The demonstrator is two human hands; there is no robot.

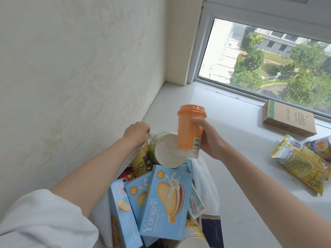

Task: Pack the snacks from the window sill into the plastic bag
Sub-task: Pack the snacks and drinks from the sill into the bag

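Right hand point(207, 138) gripping orange cup point(189, 129) above plastic bag point(206, 179) — left hand point(137, 133) pinching bag's edge, snacks inside.

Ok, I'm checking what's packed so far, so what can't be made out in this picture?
All in the head view:
- Plastic bag: mostly hidden by the blue biscuit boxes; its bottom is cut off by the lower edge.
- Snacks under the boxes: covered.
- Orange cup: label print too small to read, partly covered by the right hand.
- Bag handle: hidden inside the left hand.
- Yellow packets: cut off at the right edge.

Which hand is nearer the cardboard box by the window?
Right. The right hand, holding the orange cup, is nearer the cardboard box; the left hand grips the bag farther left.
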